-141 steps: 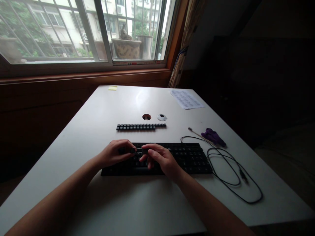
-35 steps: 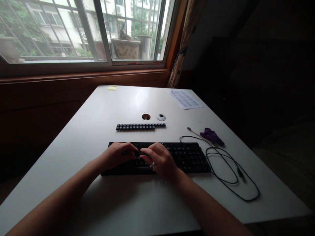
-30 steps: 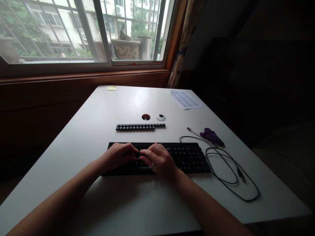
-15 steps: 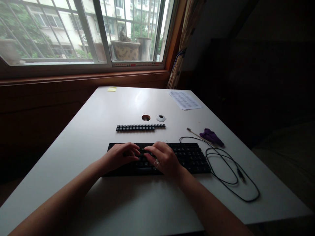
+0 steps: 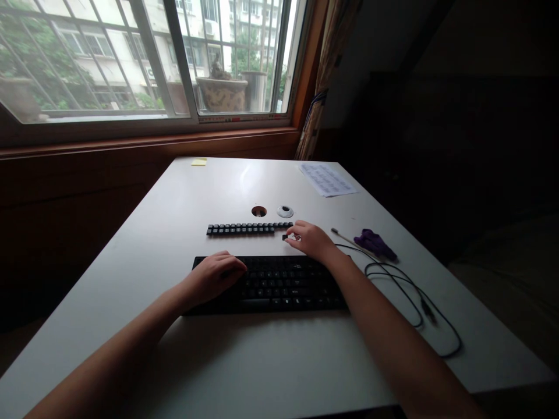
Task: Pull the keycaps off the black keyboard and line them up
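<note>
A black keyboard lies on the white table in front of me. My left hand rests on its left part, fingers curled and drawn together; whatever may be under the fingertips is hidden. Beyond the keyboard's back edge, my right hand pinches a small black keycap between thumb and fingers, close to the tabletop. The keycap is at the right end of the shorter, nearer of two rows of loose keycaps.
A round hole and its white cover are behind the keycap rows. To the right lie a purple cloth, a thin stick and the looped black cable. Printed sheets and a yellow note lie farther back.
My right hand has moved from the keyboard's middle forward and right to the keycap rows, with a keycap in its fingers. My left hand stays on the keyboard, its fingers more closed.
</note>
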Motion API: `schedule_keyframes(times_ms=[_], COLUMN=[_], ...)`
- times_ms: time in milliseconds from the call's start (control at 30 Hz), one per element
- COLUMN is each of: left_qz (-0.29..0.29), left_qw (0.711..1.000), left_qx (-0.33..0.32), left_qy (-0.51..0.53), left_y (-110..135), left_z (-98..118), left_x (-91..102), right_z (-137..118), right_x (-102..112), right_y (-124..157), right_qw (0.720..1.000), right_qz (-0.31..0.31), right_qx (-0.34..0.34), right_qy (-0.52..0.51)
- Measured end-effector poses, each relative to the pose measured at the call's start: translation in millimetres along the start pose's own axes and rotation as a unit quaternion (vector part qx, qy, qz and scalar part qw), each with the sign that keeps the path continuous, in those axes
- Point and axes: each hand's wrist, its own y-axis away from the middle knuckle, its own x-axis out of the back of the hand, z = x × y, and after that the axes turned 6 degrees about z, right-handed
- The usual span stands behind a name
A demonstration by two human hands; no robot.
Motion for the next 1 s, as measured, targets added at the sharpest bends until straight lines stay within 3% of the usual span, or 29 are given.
schedule_keyframes(times_ms=[300, 500, 733, 1000], left_qz=[-0.014, -0.022, -0.023, -0.023], left_qw=[1.000, 1.000, 1.000, 1.000], left_qx=[0.002, 0.006, 0.000, -0.004], left_qy=[0.002, -0.002, -0.001, -0.009], left_y=[1, 0, 1, 1], left_z=[-1, 0, -4, -3], left_x=[-0.8, 0.4, -1.0, -0.1], right_z=[7, 8, 4, -4], right_x=[-9, -13, -14, -18], right_y=[-13, -8, 4, 3], right_qw=[0.999, 0.999, 0.999, 0.997], right_qz=[-0.046, -0.031, 0.034, 0.022], right_qx=[-0.002, -0.008, -0.001, -0.037], right_qy=[-0.006, -0.002, 0.031, 0.068])
